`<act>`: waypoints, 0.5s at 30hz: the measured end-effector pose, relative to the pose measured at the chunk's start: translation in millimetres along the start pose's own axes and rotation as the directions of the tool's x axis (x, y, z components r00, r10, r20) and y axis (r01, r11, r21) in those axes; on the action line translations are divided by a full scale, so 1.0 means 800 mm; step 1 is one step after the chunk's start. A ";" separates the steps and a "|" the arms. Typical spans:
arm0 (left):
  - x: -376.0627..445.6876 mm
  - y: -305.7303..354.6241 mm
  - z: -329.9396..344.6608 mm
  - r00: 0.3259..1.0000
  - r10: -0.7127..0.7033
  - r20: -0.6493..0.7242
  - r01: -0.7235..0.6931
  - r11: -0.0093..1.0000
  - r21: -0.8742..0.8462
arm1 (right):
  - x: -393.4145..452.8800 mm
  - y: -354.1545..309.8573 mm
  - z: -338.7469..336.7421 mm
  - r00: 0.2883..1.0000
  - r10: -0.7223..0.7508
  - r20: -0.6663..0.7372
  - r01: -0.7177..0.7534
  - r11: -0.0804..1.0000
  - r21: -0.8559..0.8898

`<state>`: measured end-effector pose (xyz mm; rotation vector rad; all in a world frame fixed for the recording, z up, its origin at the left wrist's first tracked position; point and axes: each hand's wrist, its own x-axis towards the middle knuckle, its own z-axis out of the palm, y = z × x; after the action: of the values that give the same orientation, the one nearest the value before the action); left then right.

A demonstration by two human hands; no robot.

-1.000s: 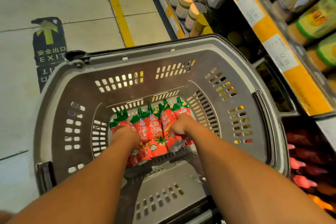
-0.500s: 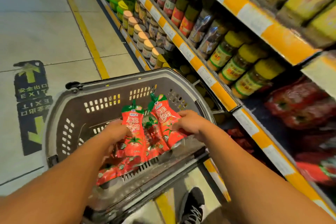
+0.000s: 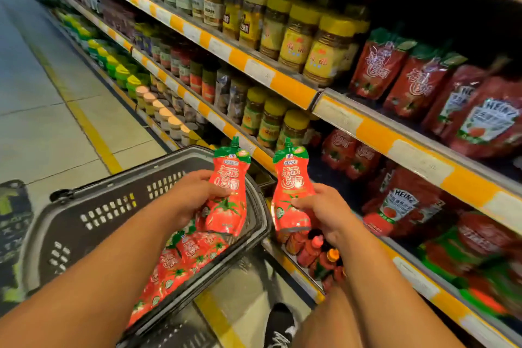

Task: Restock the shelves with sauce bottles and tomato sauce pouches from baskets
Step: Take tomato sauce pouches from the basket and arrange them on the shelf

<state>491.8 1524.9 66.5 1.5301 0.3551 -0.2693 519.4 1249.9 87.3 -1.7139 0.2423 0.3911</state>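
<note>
Each hand held up one tomato sauce pouch, spout uppermost and nearly upright. The left hand [image 3: 195, 195] gripped the left pouch [image 3: 227, 192] at its waist, thumb laid across the printed front and fingers curled behind, above the basket's right side. The right hand [image 3: 324, 212] clasped the right pouch [image 3: 292, 189] the same way, thumb on the front and fingers wrapped round the back, just past the basket's rim, in front of the lower shelf [image 3: 395, 147].

Both pouches were glossy red film, shaped like a bottle: narrow shoulders, pinched middle, a fuller base. Each had a green top with a small green screw spout, white characters down the front and a tomato picture low down. The film caught the light and creased slightly where the thumbs pressed.

More of the same pouches [image 3: 180, 260] lay flat and overlapping in the bottom of the basket [image 3: 93, 215], a dark grey, hard plastic tub with rows of rectangular slots in its walls. On the shelves beside it stood yellow-lidded jars [image 3: 324, 48] and larger red stand-up pouches [image 3: 418, 85], soft and blurred.
</note>
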 end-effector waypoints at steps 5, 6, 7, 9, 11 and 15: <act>0.022 0.050 0.089 0.998 0.027 0.054 -0.032 0.994 0.104 | 0.009 -0.003 -0.040 0.987 0.012 -0.160 0.009 0.992 0.128; 0.029 0.056 0.104 0.998 0.045 0.052 -0.051 0.991 0.121 | 0.011 -0.003 -0.047 0.979 0.002 -0.205 0.027 0.990 0.137; 0.036 0.062 0.118 0.997 0.062 0.049 -0.068 0.988 0.135 | 0.012 -0.004 -0.054 0.967 -0.011 -0.254 0.046 0.990 0.133; 0.049 0.072 0.142 0.995 0.088 0.042 -0.094 0.983 0.155 | 0.017 -0.003 -0.067 0.935 -0.040 -0.351 0.086 0.989 0.117; 0.063 0.080 0.164 0.993 0.116 0.030 -0.119 0.976 0.182 | 0.024 -0.002 -0.079 0.893 -0.060 -0.445 0.098 0.993 0.061; 0.086 0.089 0.202 0.986 0.164 0.022 -0.165 0.965 0.204 | 0.046 0.004 -0.098 0.823 -0.065 -0.564 0.066 0.998 -0.019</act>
<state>592.0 1369.0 106.6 1.7511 0.1991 -0.1830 561.9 1174.7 81.4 -1.7977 0.6128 -0.1868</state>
